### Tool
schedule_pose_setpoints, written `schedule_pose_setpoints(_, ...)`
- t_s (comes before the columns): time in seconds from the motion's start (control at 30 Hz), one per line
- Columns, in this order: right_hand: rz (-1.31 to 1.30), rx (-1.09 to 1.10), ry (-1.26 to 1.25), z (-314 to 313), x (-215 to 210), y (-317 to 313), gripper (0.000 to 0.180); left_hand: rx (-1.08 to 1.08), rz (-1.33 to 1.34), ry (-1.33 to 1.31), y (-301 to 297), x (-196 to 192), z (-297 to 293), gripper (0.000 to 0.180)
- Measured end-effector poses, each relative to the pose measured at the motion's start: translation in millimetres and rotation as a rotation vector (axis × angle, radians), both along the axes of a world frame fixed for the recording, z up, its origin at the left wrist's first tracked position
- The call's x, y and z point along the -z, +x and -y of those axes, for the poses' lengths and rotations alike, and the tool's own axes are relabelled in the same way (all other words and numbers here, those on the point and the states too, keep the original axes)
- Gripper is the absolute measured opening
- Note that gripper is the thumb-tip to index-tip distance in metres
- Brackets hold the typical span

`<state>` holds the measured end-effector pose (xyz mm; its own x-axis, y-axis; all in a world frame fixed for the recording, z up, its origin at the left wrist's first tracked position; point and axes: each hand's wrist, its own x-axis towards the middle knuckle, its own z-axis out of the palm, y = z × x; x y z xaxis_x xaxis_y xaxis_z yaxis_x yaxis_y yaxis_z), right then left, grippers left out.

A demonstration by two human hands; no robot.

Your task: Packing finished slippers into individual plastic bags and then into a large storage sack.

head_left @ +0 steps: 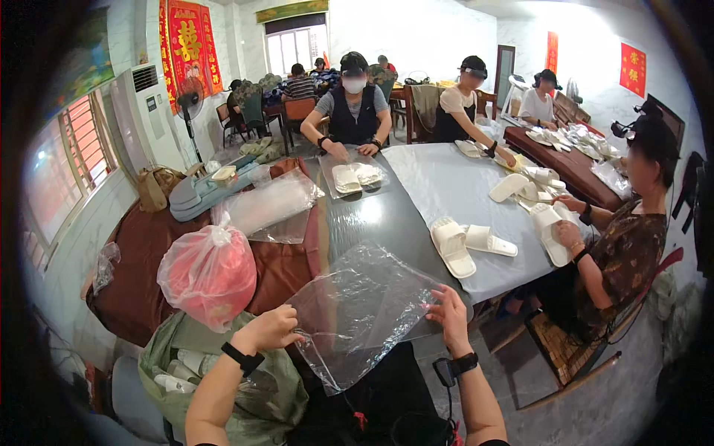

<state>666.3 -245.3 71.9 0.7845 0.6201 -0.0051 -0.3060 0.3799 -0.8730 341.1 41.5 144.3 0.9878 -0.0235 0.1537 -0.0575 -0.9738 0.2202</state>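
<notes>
So the left hand [274, 328] has the left edge of a clear bag [357, 308] pinched, and the right hand [451, 318] has fingers clamped on its right edge. The bag's stretched between them at the table's [361, 241] near end. Pink bundle [212, 276] sits left, white slippers [455, 249] far right of it.

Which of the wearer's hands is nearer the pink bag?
Left. The left hand is just lower right of the pink bag; the right hand is farther right, across the clear bag.
</notes>
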Motion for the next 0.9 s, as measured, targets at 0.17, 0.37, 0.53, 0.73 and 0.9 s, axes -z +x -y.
schedule_pose_setpoints(0.17, 0.071, 0.009, -0.060, -9, 3, -4, 0.048, -0.179, 0.045, 0.400, 11, -14, 3, 0.029)
schedule_pose_setpoints(0.37, -0.146, 0.257, 0.131, -12, 25, -50, 0.016, -0.232, 0.086, 0.302, 26, 8, 75, 0.055)
schedule_pose_setpoints(0.53, -0.221, 0.394, 0.183, 0, 29, -84, 0.018, -0.118, -0.157, 0.194, 26, 32, 122, 0.085)
schedule_pose_setpoints(0.73, 0.021, -0.187, -0.180, 47, 29, -86, 0.005, -0.401, -0.198, 0.391, 34, 43, 80, 0.104)
schedule_pose_setpoints(0.9, 0.356, -0.002, -0.322, 64, 30, -75, 0.012, -0.527, -0.127, 0.402, 49, 25, 92, 0.112)
